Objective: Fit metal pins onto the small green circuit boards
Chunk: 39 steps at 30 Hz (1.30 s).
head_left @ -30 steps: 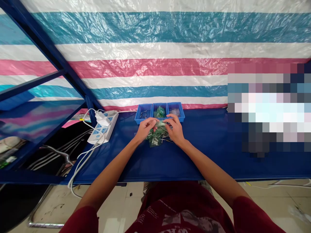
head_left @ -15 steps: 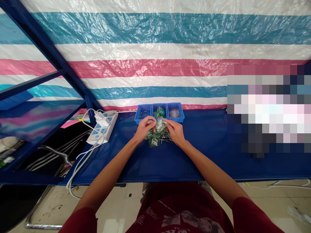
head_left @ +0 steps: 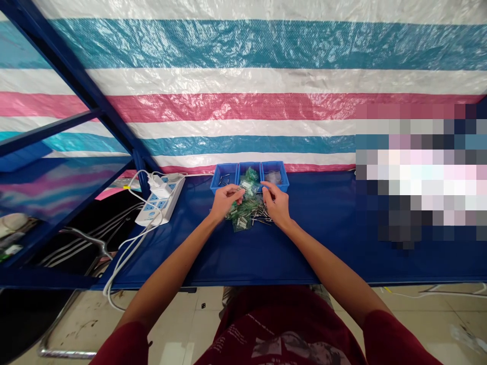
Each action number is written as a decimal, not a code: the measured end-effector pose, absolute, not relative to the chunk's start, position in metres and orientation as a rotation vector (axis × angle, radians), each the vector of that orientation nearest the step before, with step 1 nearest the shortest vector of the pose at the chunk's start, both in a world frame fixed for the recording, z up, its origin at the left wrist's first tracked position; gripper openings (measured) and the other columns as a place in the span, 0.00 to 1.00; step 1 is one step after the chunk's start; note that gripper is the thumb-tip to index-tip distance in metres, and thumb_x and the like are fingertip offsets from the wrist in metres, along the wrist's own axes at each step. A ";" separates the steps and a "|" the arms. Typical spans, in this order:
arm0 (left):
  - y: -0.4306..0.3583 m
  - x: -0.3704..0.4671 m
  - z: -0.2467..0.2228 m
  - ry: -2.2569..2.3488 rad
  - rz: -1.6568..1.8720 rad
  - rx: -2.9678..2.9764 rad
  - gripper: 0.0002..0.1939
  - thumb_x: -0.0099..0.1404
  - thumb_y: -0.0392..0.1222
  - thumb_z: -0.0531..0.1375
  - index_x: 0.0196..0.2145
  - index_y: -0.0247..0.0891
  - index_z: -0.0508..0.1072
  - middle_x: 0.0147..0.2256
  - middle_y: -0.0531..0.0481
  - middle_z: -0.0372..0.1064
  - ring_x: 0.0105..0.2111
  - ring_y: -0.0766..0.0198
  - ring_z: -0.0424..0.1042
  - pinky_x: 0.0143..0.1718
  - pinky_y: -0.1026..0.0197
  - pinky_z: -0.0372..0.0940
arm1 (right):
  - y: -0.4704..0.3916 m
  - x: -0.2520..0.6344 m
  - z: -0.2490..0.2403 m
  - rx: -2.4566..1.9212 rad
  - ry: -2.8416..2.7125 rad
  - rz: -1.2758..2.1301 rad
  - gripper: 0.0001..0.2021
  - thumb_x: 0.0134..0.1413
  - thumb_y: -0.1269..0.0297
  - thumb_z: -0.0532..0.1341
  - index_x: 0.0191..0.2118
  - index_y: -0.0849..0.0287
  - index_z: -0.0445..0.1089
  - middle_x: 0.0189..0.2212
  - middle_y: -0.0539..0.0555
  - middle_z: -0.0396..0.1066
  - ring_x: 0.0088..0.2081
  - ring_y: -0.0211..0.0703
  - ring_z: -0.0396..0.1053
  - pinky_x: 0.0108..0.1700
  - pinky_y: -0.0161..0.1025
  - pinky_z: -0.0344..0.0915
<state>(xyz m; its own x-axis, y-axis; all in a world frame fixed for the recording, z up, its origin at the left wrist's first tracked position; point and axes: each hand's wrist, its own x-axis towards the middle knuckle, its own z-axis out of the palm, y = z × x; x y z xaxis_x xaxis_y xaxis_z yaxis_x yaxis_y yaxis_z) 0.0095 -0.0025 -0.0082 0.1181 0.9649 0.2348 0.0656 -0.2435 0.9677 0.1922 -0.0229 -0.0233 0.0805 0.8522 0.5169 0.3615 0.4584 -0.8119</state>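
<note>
My left hand [head_left: 227, 199] pinches the left edge of a small clear-green plastic bag [head_left: 249, 189] with pale pieces in it. To the right of the bag, my right hand [head_left: 275, 202] is apart from it, thumb and forefinger separated, with nothing visible between them. Beneath and between the hands lies a pile of green bags [head_left: 242, 221] and loose metal pins [head_left: 261, 215]. Behind stand three blue bins: the left one [head_left: 218, 183] holds a few metal pieces, the middle one holds green bags [head_left: 251, 175], and the right one holds clear bags [head_left: 273, 177].
A white power strip [head_left: 163, 203] with a plug and cables stands at the left of the blue table [head_left: 323, 228]. A blue metal frame [head_left: 114, 124] rises at the left. Striped sheeting [head_left: 243, 106] hangs behind. The right side is pixelated.
My right hand has let go of the bag and moved slightly right, its fingers now parted. My left hand keeps its place with the bag.
</note>
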 end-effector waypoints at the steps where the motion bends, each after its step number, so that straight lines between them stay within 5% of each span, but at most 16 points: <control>1: 0.001 0.009 -0.008 1.074 1.286 1.471 0.17 0.53 0.53 0.68 0.27 0.35 0.72 0.19 0.53 0.68 0.19 0.67 0.65 0.23 0.63 0.62 | -0.022 0.192 -0.024 -1.115 -1.505 0.509 0.17 0.63 0.56 0.52 0.48 0.59 0.72 0.18 0.46 0.63 0.21 0.38 0.62 0.27 0.35 0.61; 8: 0.057 0.010 0.008 1.224 1.283 1.566 0.17 0.57 0.53 0.64 0.25 0.35 0.71 0.21 0.49 0.69 0.18 0.65 0.66 0.21 0.63 0.59 | -0.024 0.190 -0.023 -1.105 -1.588 0.476 0.16 0.64 0.57 0.51 0.47 0.58 0.71 0.19 0.47 0.64 0.21 0.39 0.63 0.28 0.36 0.61; 11: 0.079 0.012 0.014 1.446 1.192 1.932 0.14 0.60 0.50 0.63 0.27 0.35 0.73 0.26 0.45 0.71 0.27 0.57 0.70 0.31 0.58 0.64 | -0.025 0.191 -0.022 -1.109 -1.612 0.460 0.16 0.64 0.58 0.50 0.47 0.58 0.71 0.19 0.48 0.64 0.21 0.40 0.63 0.28 0.37 0.61; 16: 0.064 0.014 0.013 1.569 1.203 2.405 0.14 0.65 0.44 0.58 0.45 0.35 0.73 0.44 0.39 0.70 0.45 0.49 0.68 0.48 0.52 0.61 | -0.021 0.193 -0.021 -1.168 -1.597 0.420 0.15 0.63 0.61 0.51 0.44 0.59 0.72 0.19 0.48 0.66 0.21 0.40 0.64 0.29 0.37 0.60; 22: 0.005 0.009 0.008 1.495 0.998 2.469 0.12 0.68 0.44 0.54 0.42 0.37 0.74 0.35 0.45 0.72 0.37 0.55 0.71 0.41 0.57 0.63 | -0.017 0.195 -0.021 -1.485 -1.838 0.319 0.06 0.54 0.69 0.58 0.33 0.57 0.73 0.25 0.51 0.72 0.29 0.43 0.68 0.31 0.36 0.58; 26: -0.007 -0.007 0.006 1.248 0.773 2.492 0.19 0.68 0.54 0.54 0.46 0.39 0.74 0.44 0.44 0.72 0.46 0.55 0.70 0.50 0.55 0.62 | -0.018 0.198 -0.016 -1.691 -1.968 0.378 0.06 0.56 0.68 0.58 0.33 0.57 0.72 0.28 0.51 0.74 0.33 0.43 0.70 0.31 0.35 0.56; 32: -0.005 -0.025 0.004 1.148 0.165 2.555 0.50 0.50 0.68 0.64 0.65 0.46 0.55 0.64 0.39 0.50 0.63 0.40 0.51 0.61 0.44 0.49 | -0.020 0.200 -0.006 -1.790 -2.148 0.464 0.08 0.58 0.59 0.58 0.34 0.56 0.72 0.33 0.53 0.76 0.40 0.47 0.71 0.35 0.36 0.58; 39: -0.010 -0.036 0.012 1.338 -0.023 2.546 0.52 0.50 0.65 0.65 0.66 0.48 0.50 0.64 0.38 0.47 0.63 0.35 0.47 0.59 0.35 0.48 | -0.021 0.210 0.007 -1.808 -2.405 0.567 0.10 0.52 0.55 0.64 0.33 0.56 0.71 0.35 0.55 0.75 0.42 0.51 0.70 0.35 0.36 0.59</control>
